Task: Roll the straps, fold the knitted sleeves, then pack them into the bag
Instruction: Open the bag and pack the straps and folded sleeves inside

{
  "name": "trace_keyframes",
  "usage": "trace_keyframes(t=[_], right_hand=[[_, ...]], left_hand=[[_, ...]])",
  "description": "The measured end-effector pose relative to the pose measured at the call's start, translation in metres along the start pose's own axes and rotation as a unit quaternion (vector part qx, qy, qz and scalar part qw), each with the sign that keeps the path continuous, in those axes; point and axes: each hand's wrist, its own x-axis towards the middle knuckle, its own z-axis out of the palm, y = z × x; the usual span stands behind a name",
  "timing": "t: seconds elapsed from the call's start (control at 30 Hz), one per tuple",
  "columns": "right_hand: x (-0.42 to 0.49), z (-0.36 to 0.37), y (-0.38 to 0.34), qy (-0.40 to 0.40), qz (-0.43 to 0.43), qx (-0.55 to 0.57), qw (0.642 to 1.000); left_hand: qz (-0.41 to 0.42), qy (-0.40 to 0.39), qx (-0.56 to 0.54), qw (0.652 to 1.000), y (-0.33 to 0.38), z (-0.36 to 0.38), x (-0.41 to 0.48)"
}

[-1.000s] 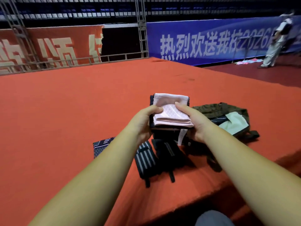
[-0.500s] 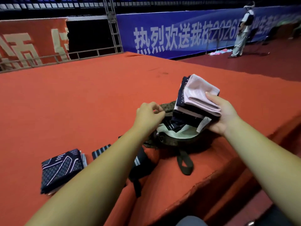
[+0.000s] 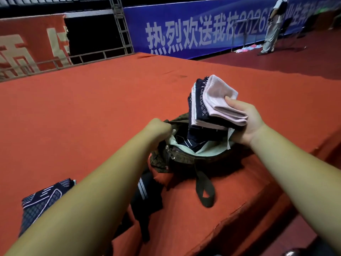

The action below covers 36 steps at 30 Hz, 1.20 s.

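R hand (image 3: 245, 122) grips stack of folded sleeves (image 3: 212, 100) (pink on top, navy and white below), thumb on top, held tilted just over the open mouth of the olive bag (image 3: 184, 159), at its 1 o'clock. L hand (image 3: 158, 128) pinches the bag rim at 10 o'clock, fingers curled; dark fabric inside, poss. more sleeves. On red platform (image 3: 92, 108): striped strap (image 3: 145, 191) at 7 o'clock near the bag, navy folded sleeve (image 3: 42, 200) at 8 o'clock, well apart.

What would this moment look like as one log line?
step: packing | left hand: grips bag rim | right hand: holds folded stack at bag opening
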Motion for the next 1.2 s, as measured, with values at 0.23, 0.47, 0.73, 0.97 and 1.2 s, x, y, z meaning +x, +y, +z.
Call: trace_keyframes(t=[0.23,0.47,0.73,0.97,1.2], right_hand=[[0.028,0.018,0.009,-0.059,0.06,-0.151,0.985],[0.044,0.032,0.029,-0.069,0.102,-0.28,0.952],[0.06,0.059,0.045,0.013,0.052,-0.458,0.887],[0.06,0.083,0.056,0.066,0.001,-0.665,0.744],[0.04,0.092,0.061,-0.042,-0.158,-0.763,0.626]], left_hand=[[-0.053,-0.155,-0.117,0.98,0.008,-0.019,-0.005],[-0.006,0.003,-0.136,0.991,0.011,-0.031,0.012],[0.169,0.111,0.157,0.967,0.044,-0.049,0.003],[0.179,0.134,0.096,0.97,0.038,-0.043,0.001],[0.162,0.122,0.066,0.977,0.029,-0.046,0.0]])
